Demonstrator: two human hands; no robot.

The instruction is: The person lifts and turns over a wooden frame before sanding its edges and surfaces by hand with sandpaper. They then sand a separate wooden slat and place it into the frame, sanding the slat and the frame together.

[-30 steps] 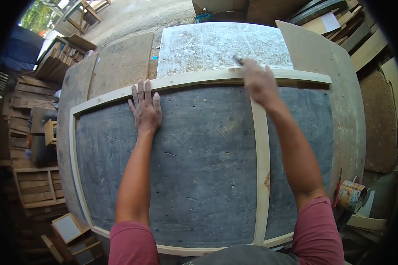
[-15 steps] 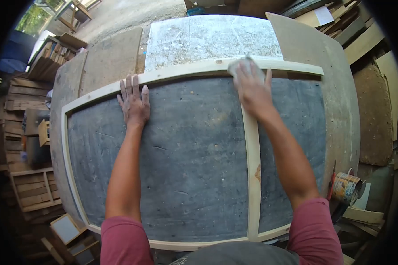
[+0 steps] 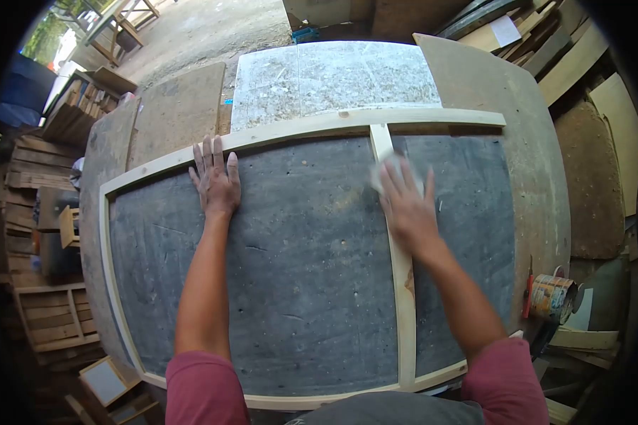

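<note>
A pale wooden frame (image 3: 290, 129) lies over a dark grey, scratched board (image 3: 298, 241). My left hand (image 3: 216, 184) is open, its fingers spread across the frame's far rail and its palm over the dark board. Under the fingers of my right hand (image 3: 407, 202) is a pale grey pad (image 3: 377, 178), blurred by motion, pressed on the upper part of the upright crossbar (image 3: 404, 297). The crossbar runs from the far rail to the near one, and my right forearm passes to the right of it.
A white, stained panel (image 3: 333, 78) lies beyond the frame on the worktable (image 3: 539, 184). At the right edge are a paint-spattered can (image 3: 551, 296) and a red-handled tool (image 3: 528, 296). Wood offcuts (image 3: 574, 64) and stacked boards (image 3: 46, 159) stand around the table.
My right hand has slid the pad from the far rail toward me, onto the upper crossbar. The joint at the far rail now shows. My left hand stays on the rail; the view has shifted slightly.
</note>
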